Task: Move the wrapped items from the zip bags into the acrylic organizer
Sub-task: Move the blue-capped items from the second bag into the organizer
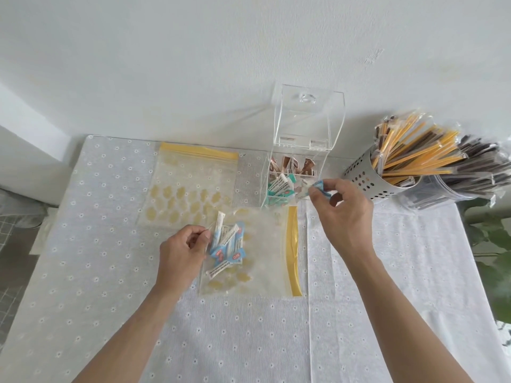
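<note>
A clear acrylic organizer (pixel 323 158) stands at the table's back with its lid raised. Its far compartments hold brown packets (pixel 290 165), its near left one teal packets (pixel 279 186). My right hand (pixel 343 205) pinches a blue wrapped packet (pixel 320 186) over the near right compartment. A zip bag (pixel 265 252) with yellow print and a yellow zip lies in front of the organizer and holds several blue and white wrapped packets (pixel 226 244). My left hand (pixel 179 252) grips that bag's closed end. A second, flat zip bag (pixel 193 183) lies behind it.
A perforated metal cup (pixel 367 178) full of yellow and brown wrapped sticks stands right of the organizer, with a clear tub (pixel 442 194) of dark sticks beside it. Green leaves (pixel 495 244) show at the right edge. A daisy-print cloth (pixel 96 258) covers the table.
</note>
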A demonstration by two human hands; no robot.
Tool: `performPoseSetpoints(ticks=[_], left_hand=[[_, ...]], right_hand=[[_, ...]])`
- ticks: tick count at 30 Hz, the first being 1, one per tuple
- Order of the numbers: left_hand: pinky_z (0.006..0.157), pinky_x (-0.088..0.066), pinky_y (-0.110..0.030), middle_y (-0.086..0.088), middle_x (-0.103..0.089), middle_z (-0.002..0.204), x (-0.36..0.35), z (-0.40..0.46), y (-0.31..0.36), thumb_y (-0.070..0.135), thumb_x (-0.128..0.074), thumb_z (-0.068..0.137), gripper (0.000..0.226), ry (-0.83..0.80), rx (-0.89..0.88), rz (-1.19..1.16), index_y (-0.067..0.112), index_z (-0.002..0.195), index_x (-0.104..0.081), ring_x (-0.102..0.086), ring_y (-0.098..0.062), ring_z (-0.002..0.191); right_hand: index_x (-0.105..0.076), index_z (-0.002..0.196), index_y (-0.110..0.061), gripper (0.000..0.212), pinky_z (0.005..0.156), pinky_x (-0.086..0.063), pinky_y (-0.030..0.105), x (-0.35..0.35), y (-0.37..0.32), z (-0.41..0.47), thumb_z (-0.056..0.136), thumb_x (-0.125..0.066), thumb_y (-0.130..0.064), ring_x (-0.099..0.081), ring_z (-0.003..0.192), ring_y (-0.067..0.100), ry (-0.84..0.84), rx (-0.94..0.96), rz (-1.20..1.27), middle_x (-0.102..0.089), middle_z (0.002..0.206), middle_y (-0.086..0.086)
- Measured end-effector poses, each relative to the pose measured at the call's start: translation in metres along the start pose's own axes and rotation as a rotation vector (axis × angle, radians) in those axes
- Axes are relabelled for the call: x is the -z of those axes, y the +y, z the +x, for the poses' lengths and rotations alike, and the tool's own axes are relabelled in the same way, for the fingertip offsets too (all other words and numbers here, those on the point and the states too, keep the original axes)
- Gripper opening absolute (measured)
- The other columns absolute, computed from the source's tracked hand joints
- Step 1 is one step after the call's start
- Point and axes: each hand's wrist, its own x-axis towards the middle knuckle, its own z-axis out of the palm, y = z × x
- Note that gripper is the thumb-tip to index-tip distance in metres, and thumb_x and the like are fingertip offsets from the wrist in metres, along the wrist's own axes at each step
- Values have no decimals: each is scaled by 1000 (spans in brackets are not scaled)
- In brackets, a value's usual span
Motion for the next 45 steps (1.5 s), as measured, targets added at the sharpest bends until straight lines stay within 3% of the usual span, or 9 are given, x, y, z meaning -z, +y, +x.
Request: performPoseSetpoints(ticks=[15,21,24,30,34,36,38,40,45], left_hand=[[60,-52,-7,12,-77,74,0,-1,2,19,-75,101,10,4,2,-17,27,97,-77,-70,5,65],[64,-58,-15,12,-80,81,0,0,-1,21,-76,100,7,15,17,-10,25,99,-81,-75,-2,74],[65,-56,-12,13,-80,82,0,1,-2,21,-77,100,6,17,25,-3,25,98,-81,-75,-1,79],[63,-53,-8,11,-79,82,1,1,-1,20,-77,99,6,7,39,-16,23,97,-81,-74,2,75],[55,-51,-10,5,-78,76,0,2,-2,19,-76,100,5,-1,45,-25,20,99,-81,-70,-1,56],[54,-51,-9,3,-78,76,1,2,-1,18,-76,100,6,-1,48,-36,16,101,-82,-69,1,57],[53,-51,-8,2,-78,77,1,1,0,16,-76,100,6,-5,51,-49,15,101,-82,-69,2,57],[53,-51,-8,1,-79,79,1,1,2,16,-76,100,5,-11,54,-59,16,100,-82,-69,3,58],[55,-54,-12,5,-80,80,1,2,-3,21,-77,100,5,-12,53,-57,22,98,-82,-72,-2,61]], right_hand=[[-79,99,-27,7,70,-50,22,8,4,-10,95,-75,-31,-64,75,4,-28,-195,136,-76,91,-12],[-80,94,-24,7,62,-58,25,-4,22,-54,96,-75,-19,-73,72,18,-229,-324,266,-78,80,-1],[-81,99,-19,12,70,-60,26,-17,28,-66,97,-73,-12,-77,76,18,-361,-365,307,-81,84,0],[-80,114,-9,29,89,-65,37,-41,27,-67,89,-76,5,-80,92,17,-737,-188,267,-82,99,0],[-74,122,-10,28,90,-64,45,-70,32,-56,95,-72,0,-77,87,19,-780,44,124,-79,94,-2],[-78,115,-17,21,104,-57,53,-87,32,-51,96,-77,-26,-76,101,31,-866,68,21,-79,106,7],[-74,125,-32,44,100,-59,41,-93,21,-60,86,-82,-51,-72,105,22,-1035,246,-70,-74,115,1],[-70,131,-31,49,93,-58,34,-93,4,-61,86,-84,-44,-67,96,14,-892,205,-180,-71,111,-4],[-75,108,-33,19,75,-49,15,-96,-1,-65,90,-80,-35,-59,81,4,-819,216,-109,-65,94,-13]])
